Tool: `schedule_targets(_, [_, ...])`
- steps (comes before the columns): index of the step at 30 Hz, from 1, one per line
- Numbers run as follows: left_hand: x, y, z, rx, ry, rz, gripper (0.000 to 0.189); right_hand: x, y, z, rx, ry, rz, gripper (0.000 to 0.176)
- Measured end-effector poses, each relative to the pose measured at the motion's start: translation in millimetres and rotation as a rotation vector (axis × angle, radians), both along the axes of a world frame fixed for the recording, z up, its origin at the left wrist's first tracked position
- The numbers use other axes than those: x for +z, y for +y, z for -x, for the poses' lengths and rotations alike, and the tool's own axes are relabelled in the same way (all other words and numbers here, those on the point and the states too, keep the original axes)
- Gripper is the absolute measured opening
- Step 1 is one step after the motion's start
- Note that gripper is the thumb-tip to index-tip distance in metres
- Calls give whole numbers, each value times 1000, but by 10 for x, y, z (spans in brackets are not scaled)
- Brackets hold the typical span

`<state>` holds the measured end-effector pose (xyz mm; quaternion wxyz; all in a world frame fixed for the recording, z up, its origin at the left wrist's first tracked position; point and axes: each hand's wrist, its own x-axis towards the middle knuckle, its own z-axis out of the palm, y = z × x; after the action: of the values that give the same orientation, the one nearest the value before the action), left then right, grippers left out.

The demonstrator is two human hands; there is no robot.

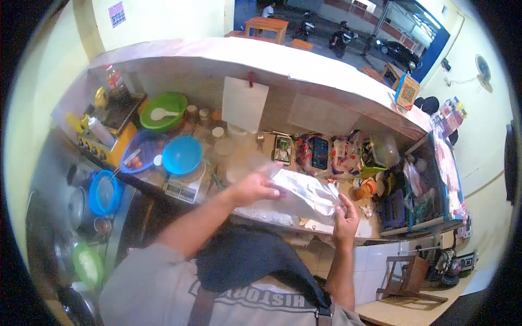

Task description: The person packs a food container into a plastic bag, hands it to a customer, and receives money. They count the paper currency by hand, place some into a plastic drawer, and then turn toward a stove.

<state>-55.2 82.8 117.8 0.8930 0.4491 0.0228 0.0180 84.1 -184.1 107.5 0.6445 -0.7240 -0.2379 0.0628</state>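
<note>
Blue plastic, the bowl (182,155) sits over the scale (182,191), whose front panel stays uncovered, perhaps for easy reading. Right of the scale, above the table (261,212), my left grip (253,189) pinches one end of a crumpled white sheet (307,191); farther right of the scale, my right grip (346,217) pinches the other end, seemingly keeping it spread.

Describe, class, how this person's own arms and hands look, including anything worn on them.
The left hand and right hand are ungloved, each with the ordinary thumb and fingers. No watch or bracelet shows on either wrist. The left forearm and right forearm are uncovered; the left one comes out of a plain grey-beige sleeve. Finger details are too blurred to rule out rings.
</note>
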Motion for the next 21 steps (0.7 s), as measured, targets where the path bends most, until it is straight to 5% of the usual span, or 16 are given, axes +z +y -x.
schedule_targets(2, [-86, -20, -27, 14, 20, -70, 71, 65, 70, -53, -21, 80, -13, 35])
schedule_targets(4, [-165, -49, -25, 117, 123, -161, 74, 168, 153, -54, -280, -741, 463, 36])
schedule_targets(5, [-273, -43, -20, 142, 138, -211, 73, 210, 205, 23, -182, -771, 437, 36])
schedule_targets(11, [-550, -334, 317, 109, 293, -403, 71, -90, 821, 676, 460, -80, 439, 37])
schedule_targets(13, [-747, -379, 379, 167, 236, -194, 70, -199, 806, 687, 487, -5, 428, 33])
schedule_targets(21, [-733, -466, 368, 184, 274, -151, 76, -624, 748, 658, 652, 316, 153, 21])
